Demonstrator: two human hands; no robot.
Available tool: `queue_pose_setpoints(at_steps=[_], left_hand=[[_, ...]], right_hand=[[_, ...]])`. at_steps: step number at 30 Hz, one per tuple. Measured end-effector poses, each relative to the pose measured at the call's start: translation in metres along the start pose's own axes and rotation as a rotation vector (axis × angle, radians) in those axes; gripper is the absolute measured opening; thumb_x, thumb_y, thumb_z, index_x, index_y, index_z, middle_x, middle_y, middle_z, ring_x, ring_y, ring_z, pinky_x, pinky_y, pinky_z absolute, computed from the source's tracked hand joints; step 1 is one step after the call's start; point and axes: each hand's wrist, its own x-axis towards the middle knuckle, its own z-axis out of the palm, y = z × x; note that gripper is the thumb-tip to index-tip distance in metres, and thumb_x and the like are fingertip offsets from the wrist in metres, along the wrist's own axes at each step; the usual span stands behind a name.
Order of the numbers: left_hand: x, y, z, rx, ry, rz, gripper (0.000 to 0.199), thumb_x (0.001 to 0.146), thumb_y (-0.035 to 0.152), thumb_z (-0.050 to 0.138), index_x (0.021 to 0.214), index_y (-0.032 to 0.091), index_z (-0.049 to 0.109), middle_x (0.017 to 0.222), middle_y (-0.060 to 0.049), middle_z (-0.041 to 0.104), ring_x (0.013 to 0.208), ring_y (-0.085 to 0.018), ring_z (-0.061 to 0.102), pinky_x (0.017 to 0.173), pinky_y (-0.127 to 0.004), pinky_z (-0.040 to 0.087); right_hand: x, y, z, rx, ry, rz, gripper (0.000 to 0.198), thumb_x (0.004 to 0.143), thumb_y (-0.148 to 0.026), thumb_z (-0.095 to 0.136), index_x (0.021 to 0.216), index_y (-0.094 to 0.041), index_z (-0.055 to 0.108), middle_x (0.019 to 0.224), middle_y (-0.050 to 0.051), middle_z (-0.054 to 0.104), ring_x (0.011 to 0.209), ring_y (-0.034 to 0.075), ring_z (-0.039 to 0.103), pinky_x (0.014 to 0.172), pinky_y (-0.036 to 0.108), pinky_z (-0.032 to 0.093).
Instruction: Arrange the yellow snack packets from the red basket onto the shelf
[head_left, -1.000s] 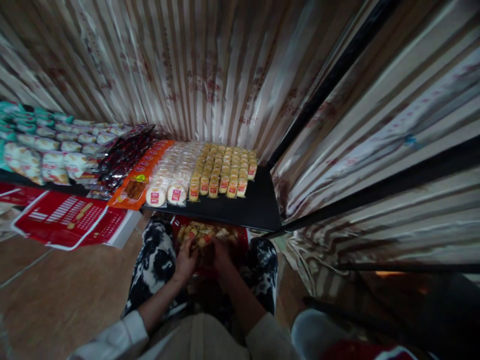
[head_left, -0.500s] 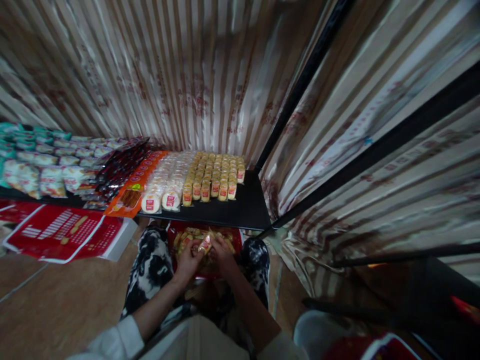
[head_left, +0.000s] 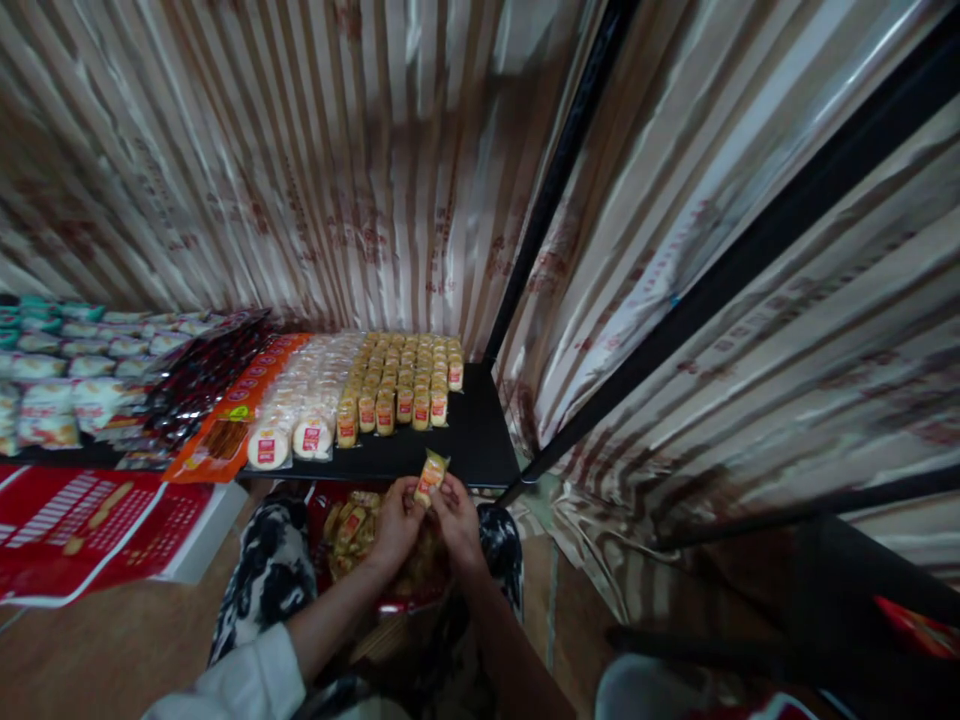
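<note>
Between my fingertips is a small wrapped snack [head_left: 430, 478] in clear yellowish film with a red label, tilted upright. My left hand [head_left: 397, 520] pinches it from the left and my right hand [head_left: 457, 520] from the right. Both hands are above a red bag [head_left: 318, 500] between my knees, which holds many similar wrapped snacks [head_left: 351, 530]. Just beyond, rows of the same yellow snacks [head_left: 401, 385] stand on a black shelf [head_left: 480, 440]. Beside them are rows of round white wrapped cakes [head_left: 313, 436].
Further left on the shelf lie orange packets [head_left: 217, 430], dark red packets [head_left: 191, 390] and white packets [head_left: 45, 412]. A red-and-white box [head_left: 97, 530] is below the shelf at left. Black metal posts [head_left: 547, 210] and a striped curtain [head_left: 337, 180] border the shelf. A pale tub [head_left: 637, 685] stands at lower right.
Both hands have lifted the wrapped snack up and forward from over the bag, towards the shelf's front edge. The view has shifted, so the shelf appears lower and further left.
</note>
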Motion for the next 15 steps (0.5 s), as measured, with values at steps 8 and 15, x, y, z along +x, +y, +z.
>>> queue_pose_setpoints(at_steps=[8, 15], left_hand=[[0.037, 0.031, 0.038, 0.089, 0.027, 0.088, 0.035, 0.077, 0.011, 0.045, 0.108, 0.016, 0.059, 0.111, -0.009, 0.059, 0.094, -0.016, 0.059, 0.089, -0.031, 0.047], [0.069, 0.053, 0.075, -0.123, -0.123, -0.039, 0.039, 0.081, 0.019, 0.047, 0.119, 0.016, 0.056, 0.131, -0.011, 0.054, 0.113, -0.019, 0.055, 0.102, -0.033, 0.039]], right_hand=[[0.07, -0.014, -0.036, -0.135, 0.141, -0.133, 0.043, 0.068, -0.04, 0.065, 0.104, -0.017, 0.064, 0.094, 0.009, 0.071, 0.082, 0.021, 0.066, 0.076, 0.034, 0.053], [0.132, -0.021, -0.041, -0.253, 0.176, -0.18, 0.043, 0.071, -0.038, 0.059, 0.108, -0.015, 0.062, 0.093, 0.007, 0.069, 0.077, 0.018, 0.065, 0.074, 0.031, 0.052]])
